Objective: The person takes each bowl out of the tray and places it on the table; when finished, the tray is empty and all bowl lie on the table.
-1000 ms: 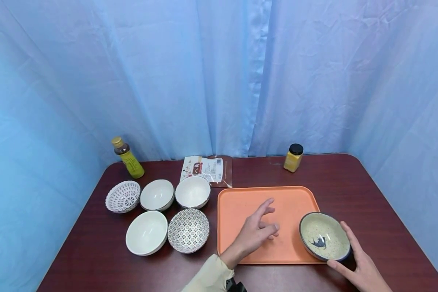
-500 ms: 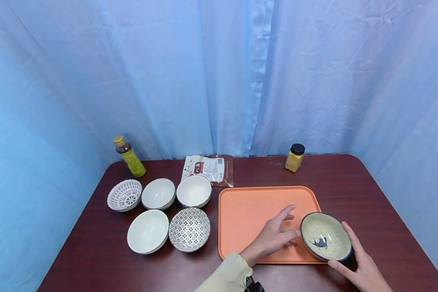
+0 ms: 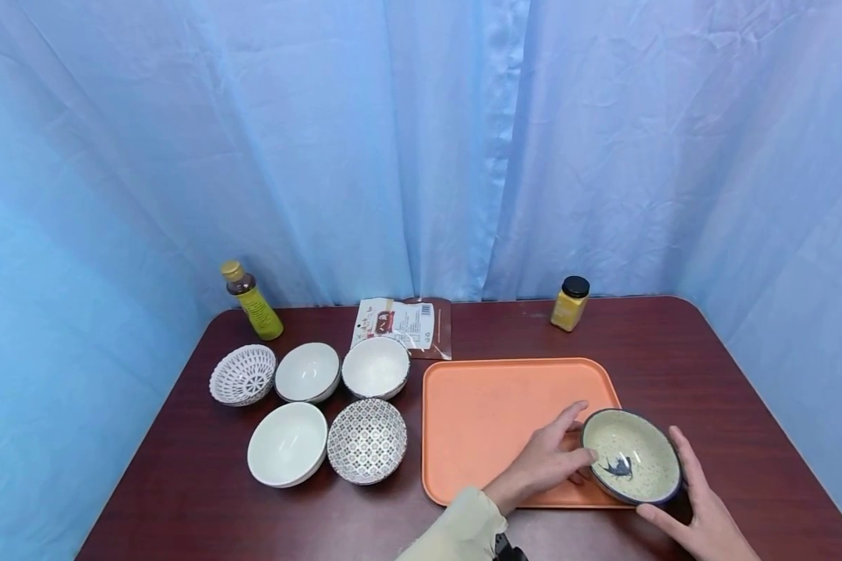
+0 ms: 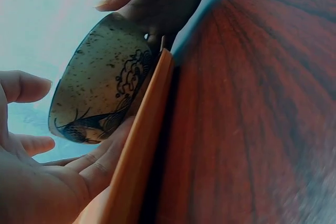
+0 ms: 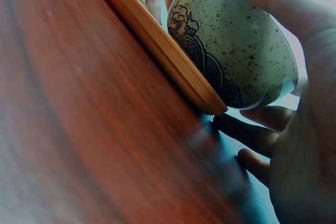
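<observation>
A speckled beige-green bowl (image 3: 632,454), dark-rimmed with a blue motif inside, overlaps the right front corner of the orange tray (image 3: 494,413). My right hand (image 3: 705,510) grips its right side, thumb near the front rim and fingers along the far right. At the bowl's left side is my left hand (image 3: 547,460), its thumb tip overlapping the rim in the head view. In the left wrist view, the fingers of that hand (image 4: 58,182) extend low beside the bowl (image 4: 102,77), close over the tray. Dark wave lines mark the bowl's outer wall (image 5: 236,40) in the right wrist view.
Several bowls stand left of the tray, among them a patterned bowl (image 3: 367,442) and a white bowl (image 3: 288,445). Behind them are a green-labelled bottle (image 3: 260,312) and a flat packet (image 3: 407,327). A black-lidded yellow jar (image 3: 570,304) stands at the back right.
My left hand has moved right across the tray to the bowl's left rim. My right hand stays on the bowl, which has hardly moved.
</observation>
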Demonstrator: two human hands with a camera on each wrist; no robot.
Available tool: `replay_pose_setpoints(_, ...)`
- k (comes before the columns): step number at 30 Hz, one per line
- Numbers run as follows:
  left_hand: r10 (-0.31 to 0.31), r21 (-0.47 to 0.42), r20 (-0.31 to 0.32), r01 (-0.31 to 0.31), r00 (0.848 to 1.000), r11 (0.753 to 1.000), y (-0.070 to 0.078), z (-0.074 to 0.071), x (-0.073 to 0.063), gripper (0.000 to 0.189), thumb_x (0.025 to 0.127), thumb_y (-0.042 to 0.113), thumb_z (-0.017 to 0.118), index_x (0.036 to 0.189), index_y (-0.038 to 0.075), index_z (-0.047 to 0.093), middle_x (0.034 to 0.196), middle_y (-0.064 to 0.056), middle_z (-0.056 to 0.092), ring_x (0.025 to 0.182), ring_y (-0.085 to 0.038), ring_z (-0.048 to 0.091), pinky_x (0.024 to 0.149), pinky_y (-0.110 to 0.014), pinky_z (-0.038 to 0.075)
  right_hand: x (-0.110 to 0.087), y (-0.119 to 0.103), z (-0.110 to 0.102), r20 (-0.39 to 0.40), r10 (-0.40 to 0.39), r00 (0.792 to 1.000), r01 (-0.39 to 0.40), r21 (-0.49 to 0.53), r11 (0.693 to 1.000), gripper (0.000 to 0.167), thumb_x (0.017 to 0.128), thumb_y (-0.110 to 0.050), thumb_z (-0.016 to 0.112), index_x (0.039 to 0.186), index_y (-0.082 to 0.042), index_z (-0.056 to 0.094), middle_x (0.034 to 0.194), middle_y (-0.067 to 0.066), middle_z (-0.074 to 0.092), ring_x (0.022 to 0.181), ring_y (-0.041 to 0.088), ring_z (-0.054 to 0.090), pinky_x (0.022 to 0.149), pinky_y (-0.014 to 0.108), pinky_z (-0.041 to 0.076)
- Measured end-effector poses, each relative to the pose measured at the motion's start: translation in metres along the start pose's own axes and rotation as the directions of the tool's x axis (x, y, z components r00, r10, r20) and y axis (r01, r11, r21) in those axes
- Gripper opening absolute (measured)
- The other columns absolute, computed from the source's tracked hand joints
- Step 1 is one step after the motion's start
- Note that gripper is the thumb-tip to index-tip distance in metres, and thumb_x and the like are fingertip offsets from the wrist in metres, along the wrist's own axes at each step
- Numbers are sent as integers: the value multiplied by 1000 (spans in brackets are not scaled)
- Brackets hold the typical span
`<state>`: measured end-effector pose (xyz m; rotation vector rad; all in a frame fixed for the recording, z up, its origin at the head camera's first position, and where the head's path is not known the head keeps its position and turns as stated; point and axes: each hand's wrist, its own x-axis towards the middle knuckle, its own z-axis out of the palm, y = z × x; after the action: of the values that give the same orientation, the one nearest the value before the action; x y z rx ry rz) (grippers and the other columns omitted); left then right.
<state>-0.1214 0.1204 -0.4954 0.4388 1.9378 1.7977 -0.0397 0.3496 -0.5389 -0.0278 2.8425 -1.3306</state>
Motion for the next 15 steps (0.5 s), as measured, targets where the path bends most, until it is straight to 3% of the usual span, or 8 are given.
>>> replay_pose_setpoints(2, 2, 15, -6, -2, 1000, 1000, -1, 2, 0, 70, 86, 10, 65, 150, 29, 45, 133, 0, 64, 60, -2, 60, 54, -19, 57, 0, 1, 1, -7, -13, 1000, 13, -3, 1000, 105, 96, -21, 65, 159, -29, -18, 169, 8, -15, 136, -24, -10, 107, 3, -12)
replay_pose_setpoints(4, 3, 14, -7, -3, 1000, 1000, -2, 3, 1, 70, 86, 8, 65, 150, 29, 45, 133, -1, 64, 59, -3, 61, 54, -20, 57, -1, 1, 1, -6, -11, 1000, 11, -5, 1000, 106, 95, -21, 66, 159, -29, -18, 169, 10, -15, 136, -25, -10, 111, 8, -13)
replay_pose_setpoints(5, 3, 14, -6, -3, 1000, 1000, -2, 4, 1, 70, 86, 8, 65, 150, 29, 45, 133, -1, 64, 59, -3, 61, 54, -20, 57, -1, 2, 1, -5, -8, 1000, 8, -5, 1000, 107, 95, -22, 66, 159, -29, -18, 169, 13, -14, 136, -24, -11, 116, 14, -13)
replay_pose_setpoints(7, 5, 30, -8, -4, 1000, 1000, -3, 5, 1, 70, 86, 8, 64, 150, 30, 45, 133, -1, 65, 62, -3, 63, 55, -19, 58, 0, 1, 0, 4, 13, 1000, -13, -10, 1000, 108, 94, -24, 67, 159, -30, -19, 168, 17, -13, 138, -22, -13, 127, 44, -9)
replay_pose_setpoints(9, 19, 70, -8, -18, 1000, 997, -4, 6, 2, 69, 87, 11, 65, 150, 32, 45, 133, 1, 65, 74, -1, 65, 62, -19, 58, 0, 0, -2, 11, 31, 999, -31, -16, 999, 109, 94, -26, 68, 159, -29, -19, 168, 21, -11, 142, -15, -16, 119, 73, 5)
replay_pose_setpoints(12, 42, 141, -11, -40, 999, 989, -5, 7, 3, 69, 87, 15, 65, 150, 34, 45, 135, 7, 64, 97, 4, 62, 77, -15, 55, 2, -1, -4, 24, 61, 998, -61, -30, 998, 110, 94, -28, 68, 159, -27, -20, 167, 25, -11, 152, 9, -18, 98, 82, 25)
replay_pose_setpoints(15, 49, 123, -10, -47, 999, 991, -6, 7, 5, 69, 87, 13, 64, 150, 34, 46, 137, 9, 62, 108, 4, 59, 81, -14, 54, 4, -2, -5, 42, 89, 995, -87, -40, 995, 111, 94, -30, 68, 158, -26, -22, 166, 25, -11, 154, 41, -10, 95, 79, 29)
